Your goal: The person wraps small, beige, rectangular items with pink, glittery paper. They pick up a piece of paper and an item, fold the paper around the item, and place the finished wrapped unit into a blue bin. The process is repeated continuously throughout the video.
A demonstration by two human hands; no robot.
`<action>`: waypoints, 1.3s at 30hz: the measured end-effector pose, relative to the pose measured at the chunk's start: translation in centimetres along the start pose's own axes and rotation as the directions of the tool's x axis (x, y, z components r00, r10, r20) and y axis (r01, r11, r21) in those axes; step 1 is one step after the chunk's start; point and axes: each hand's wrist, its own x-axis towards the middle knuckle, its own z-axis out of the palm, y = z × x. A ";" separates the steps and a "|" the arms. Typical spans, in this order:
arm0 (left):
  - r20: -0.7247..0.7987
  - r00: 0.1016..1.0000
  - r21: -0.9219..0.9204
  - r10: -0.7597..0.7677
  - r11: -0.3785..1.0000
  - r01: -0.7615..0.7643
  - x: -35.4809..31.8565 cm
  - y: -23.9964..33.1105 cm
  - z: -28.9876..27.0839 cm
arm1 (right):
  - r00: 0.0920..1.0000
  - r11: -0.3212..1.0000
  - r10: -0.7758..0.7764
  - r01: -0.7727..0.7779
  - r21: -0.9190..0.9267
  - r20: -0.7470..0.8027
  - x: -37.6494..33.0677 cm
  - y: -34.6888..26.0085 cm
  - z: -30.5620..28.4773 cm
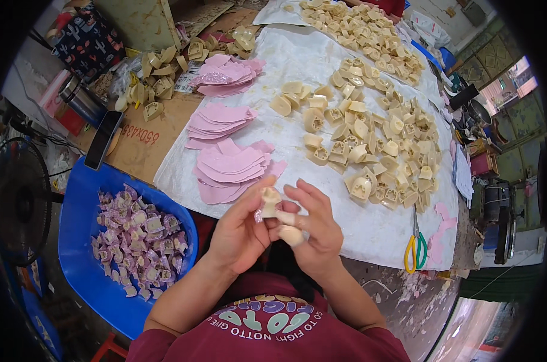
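In front of my chest both hands meet around a small cream shoe heel [270, 199], partly wrapped in pink glittery material. My left hand [237, 235] is closed on the heel, with thumb and fingers on its sides. My right hand [317, 232] presses its fingers against the heel's right side; pale covers show on some fingers. Beyond my hands, pink glittery cut sheets [231, 166] lie in overlapping stacks. Many loose cream heels [376, 142] are heaped on the white sheet [273, 78]. Pink-covered heels [142, 235] fill much of a blue tub [74, 241] at my left.
Scissors [416, 247] with yellow and green handles lie at the table's right front, near pink scraps [445, 223]. A phone [103, 140] and steel flask [82, 99] stand at the left, above a black fan [19, 199]. More cream heels [370, 36] cover the far end.
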 end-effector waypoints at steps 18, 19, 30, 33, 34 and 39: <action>-0.095 0.963 0.447 0.251 0.875 -0.184 0.3 0.0 1.2 | 0.761 0.433 0.546 -0.614 0.660 0.350 0.4 0.5 3.3; -0.086 0.974 0.426 0.210 0.891 -0.155 0.4 0.4 1.0 | 0.740 0.394 0.539 -0.644 0.656 0.402 0.6 0.9 2.9; 0.136 0.990 0.364 0.046 0.927 -0.093 -0.1 1.4 -0.6 | 0.925 0.857 0.250 -0.349 0.379 0.286 0.7 1.4 1.4; 0.196 0.979 0.228 0.054 0.969 -0.099 -0.7 1.2 0.0 | 0.919 0.806 0.257 -0.374 0.458 0.299 1.0 1.3 0.8; 0.215 0.975 0.159 0.057 0.983 -0.093 -1.1 1.0 0.3 | 0.871 0.675 0.331 -0.487 0.554 0.362 1.4 -0.1 -0.1; 0.178 0.973 0.236 0.145 0.954 -0.185 -1.0 0.1 0.0 | 0.875 0.353 0.303 -0.472 0.808 0.378 0.7 0.5 1.1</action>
